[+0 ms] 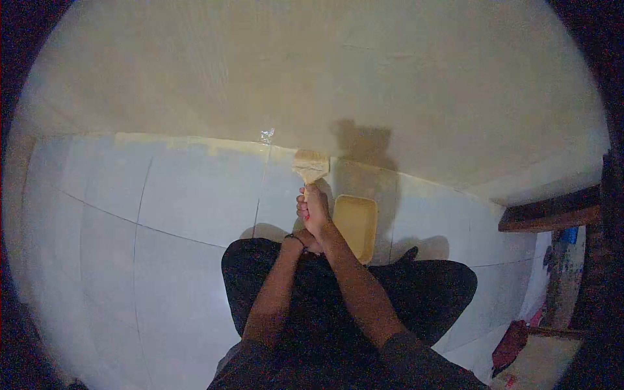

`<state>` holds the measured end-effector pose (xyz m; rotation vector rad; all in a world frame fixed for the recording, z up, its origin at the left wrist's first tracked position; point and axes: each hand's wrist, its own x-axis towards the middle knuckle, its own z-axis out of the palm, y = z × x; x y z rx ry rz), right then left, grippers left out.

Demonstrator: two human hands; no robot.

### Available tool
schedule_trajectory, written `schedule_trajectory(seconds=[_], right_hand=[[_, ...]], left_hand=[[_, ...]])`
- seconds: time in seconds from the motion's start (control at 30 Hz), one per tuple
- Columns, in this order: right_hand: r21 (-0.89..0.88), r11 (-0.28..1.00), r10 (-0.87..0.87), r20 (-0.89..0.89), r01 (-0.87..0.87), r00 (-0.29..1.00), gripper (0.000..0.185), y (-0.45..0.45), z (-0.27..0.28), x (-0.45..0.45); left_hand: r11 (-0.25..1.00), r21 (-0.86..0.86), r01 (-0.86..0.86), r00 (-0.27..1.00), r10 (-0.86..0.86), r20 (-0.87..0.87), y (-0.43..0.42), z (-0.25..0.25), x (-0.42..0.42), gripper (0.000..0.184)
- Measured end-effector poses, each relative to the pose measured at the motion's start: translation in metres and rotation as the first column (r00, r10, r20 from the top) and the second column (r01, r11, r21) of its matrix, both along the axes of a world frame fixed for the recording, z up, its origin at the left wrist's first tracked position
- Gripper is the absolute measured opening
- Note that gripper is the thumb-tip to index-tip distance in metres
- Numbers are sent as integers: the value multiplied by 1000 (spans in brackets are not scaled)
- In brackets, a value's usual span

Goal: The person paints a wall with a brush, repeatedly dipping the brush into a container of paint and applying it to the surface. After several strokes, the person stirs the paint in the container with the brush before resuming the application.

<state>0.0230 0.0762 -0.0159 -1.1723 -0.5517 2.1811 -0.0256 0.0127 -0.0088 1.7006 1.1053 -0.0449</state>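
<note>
My right hand (316,207) is closed round the handle of a wide paintbrush (311,166). The pale bristles of the brush meet the line where the wall (286,84) joins the tiled floor (188,188). My left hand (309,241), with a dark band at the wrist, lies close under my right forearm, over my lap. Most of its fingers are hidden there. To the right of my right hand, a yellowish rectangular tray (356,211) stands on the floor, its near end close to my dark-clothed legs.
Cream paint edges the floor along the wall base. A small shiny clear scrap (267,135) lies at that edge, left of the brush. On the right is a low wooden ledge (552,214), and a dark red cloth (510,346) lies at the lower right.
</note>
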Motion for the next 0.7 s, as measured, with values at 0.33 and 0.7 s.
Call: schedule_trajectory(seconds=[0.33, 0.7], right_hand=[[-28, 999, -17, 6, 17, 1000, 21, -2, 5, 0], [81, 996, -27, -3, 27, 1000, 21, -10, 68, -3]], left_hand=[[1000, -13, 14, 1000, -13, 14, 0, -8, -2, 27], [1000, 5, 30, 999, -30, 24, -2, -19, -6, 28]])
